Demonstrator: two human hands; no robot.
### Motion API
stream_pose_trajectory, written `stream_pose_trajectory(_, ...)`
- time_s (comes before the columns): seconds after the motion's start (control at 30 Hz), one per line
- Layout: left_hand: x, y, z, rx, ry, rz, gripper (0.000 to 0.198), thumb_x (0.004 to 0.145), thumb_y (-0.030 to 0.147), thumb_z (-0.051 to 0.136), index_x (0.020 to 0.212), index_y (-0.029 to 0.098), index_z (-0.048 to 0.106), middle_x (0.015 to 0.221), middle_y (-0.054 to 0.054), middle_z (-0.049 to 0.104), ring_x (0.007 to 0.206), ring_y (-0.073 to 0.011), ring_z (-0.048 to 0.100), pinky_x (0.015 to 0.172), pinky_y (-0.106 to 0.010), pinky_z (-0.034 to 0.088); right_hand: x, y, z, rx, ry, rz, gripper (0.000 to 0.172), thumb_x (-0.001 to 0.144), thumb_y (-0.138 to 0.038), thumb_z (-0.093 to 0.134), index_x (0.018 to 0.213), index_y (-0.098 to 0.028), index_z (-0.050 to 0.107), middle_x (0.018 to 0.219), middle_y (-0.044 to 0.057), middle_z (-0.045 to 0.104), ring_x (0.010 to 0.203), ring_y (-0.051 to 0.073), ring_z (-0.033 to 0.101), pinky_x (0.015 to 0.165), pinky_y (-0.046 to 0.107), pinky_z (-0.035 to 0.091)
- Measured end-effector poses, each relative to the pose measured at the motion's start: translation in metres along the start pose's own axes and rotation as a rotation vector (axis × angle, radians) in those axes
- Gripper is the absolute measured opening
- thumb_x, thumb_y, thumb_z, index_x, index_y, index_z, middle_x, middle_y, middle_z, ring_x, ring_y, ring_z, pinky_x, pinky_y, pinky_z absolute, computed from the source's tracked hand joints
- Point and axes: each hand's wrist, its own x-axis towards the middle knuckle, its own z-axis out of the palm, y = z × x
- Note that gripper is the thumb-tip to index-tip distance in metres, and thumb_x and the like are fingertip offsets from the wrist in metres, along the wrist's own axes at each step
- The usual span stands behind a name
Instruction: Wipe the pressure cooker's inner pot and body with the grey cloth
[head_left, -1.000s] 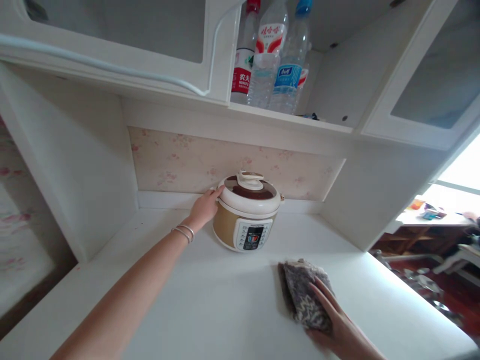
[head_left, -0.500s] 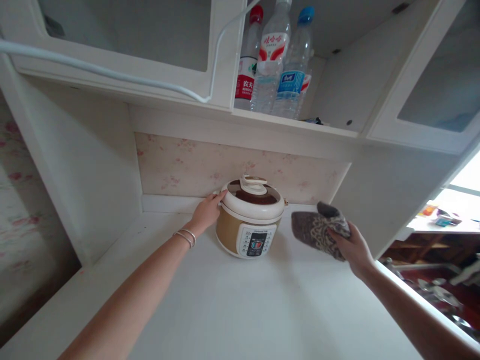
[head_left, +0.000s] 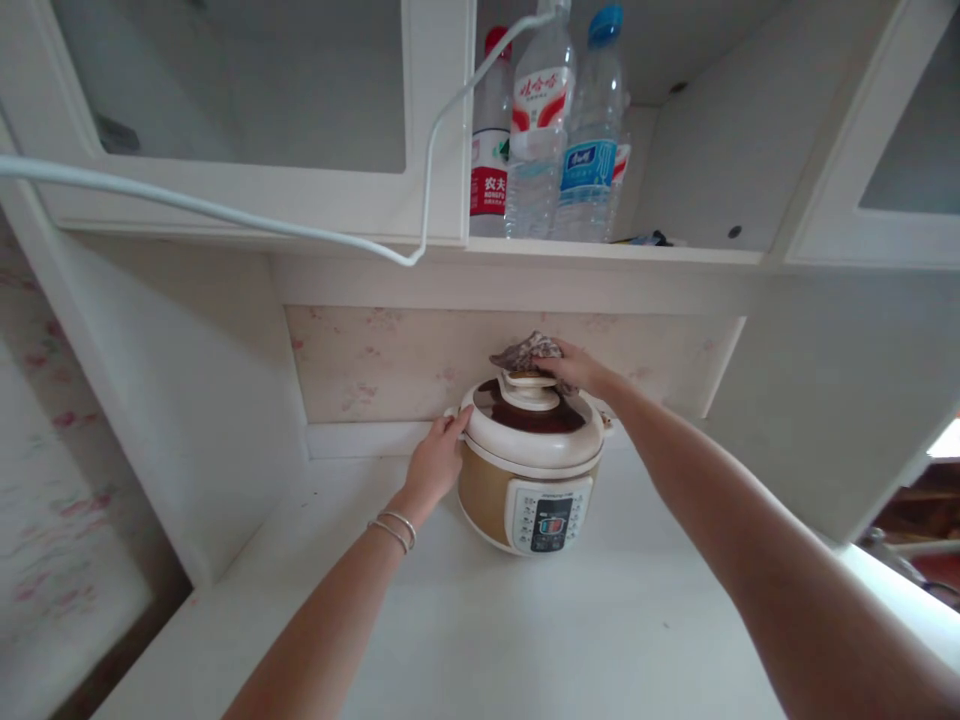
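L hand (head_left: 437, 463) grip clasps cooker (head_left: 529, 478) lid rim; R hand (head_left: 576, 369) grip clutches cloth (head_left: 524, 352) on lid top; cooker on desk (head_left: 525, 630).

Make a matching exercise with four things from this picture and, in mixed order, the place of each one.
1 left hand
2 cloth
3 water bottles
4 pressure cooker

a on the shelf above
b on the white counter
c against the lid's left rim
d in the right hand, over the lid's back

Pairs: 1-c, 2-d, 3-a, 4-b
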Motion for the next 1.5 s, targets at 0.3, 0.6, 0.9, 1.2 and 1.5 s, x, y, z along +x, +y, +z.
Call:
stream_pose_trajectory(0.3, 0.002, -0.004, 0.003, -0.015, -0.006, -0.014, 0.059, 0.090, 0.012, 0.038, 0.143, 0.037, 0.035, 0.127, -0.005, 0.052, 0.110, -0.0198, 0.058, 0.093, -0.029, 0.045, -0.015, 0.022, -0.002, 0.422, -0.017, 0.079, 0.046, 0.084, -0.042, 0.056, 0.122, -0.015, 0.058, 0.117, 0.009, 0.066, 0.102, 0.024, 0.063, 0.088, 0.036, 0.050)
stream_pose_trajectory(0.6, 0.000, -0.002, 0.003, -0.042, 0.010, -0.007, 0.058, 0.091, 0.013, 0.036, 0.143, 0.037, 0.035, 0.129, -0.006, 0.051, 0.109, -0.0213, 0.059, 0.091, -0.031, 0.047, -0.073, 0.011, -0.022, -0.353, 0.013, 0.207, 0.059, 0.086, -0.063, 0.044, 0.130, -0.026, 0.053, 0.106, 0.009, 0.070, 0.092, 0.030, 0.066, 0.076, 0.036, 0.050)
stream_pose_trajectory(0.9, -0.001, -0.003, 0.003, -0.115, 0.005, 0.025, 0.060, 0.089, 0.010, 0.037, 0.144, 0.033, 0.035, 0.128, -0.007, 0.051, 0.111, -0.0208, 0.057, 0.096, -0.033, 0.045, -0.149, -0.057, 0.012, -0.559, 0.099, -0.152, 0.051, 0.092, -0.046, 0.046, 0.137, -0.021, 0.045, 0.136, 0.008, 0.053, 0.121, 0.027, 0.050, 0.100, 0.039, 0.039)
stream_pose_trajectory(1.2, -0.006, 0.011, -0.026, -0.294, 0.177, 0.127, 0.069, 0.074, 0.003, 0.047, 0.140, 0.018, 0.037, 0.136, -0.011, 0.040, 0.130, -0.0208, 0.041, 0.113, -0.036, 0.031, -0.123, -0.100, 0.037, -0.398, 0.124, -0.316, 0.055, 0.083, -0.040, 0.060, 0.134, -0.022, 0.049, 0.135, 0.008, 0.054, 0.123, 0.031, 0.048, 0.105, 0.045, 0.034)
stream_pose_trajectory(1.5, 0.007, 0.085, -0.063, 0.027, -0.008, 0.644, 0.080, 0.080, 0.042, 0.059, 0.147, 0.015, 0.024, 0.151, -0.014, 0.031, 0.138, -0.0278, 0.028, 0.116, -0.045, 0.020, -0.108, -0.071, 0.030, 0.806, 0.314, -0.044, 0.037, 0.080, -0.035, 0.056, 0.116, -0.024, 0.059, 0.110, 0.003, 0.068, 0.104, 0.020, 0.062, 0.092, 0.035, 0.048)
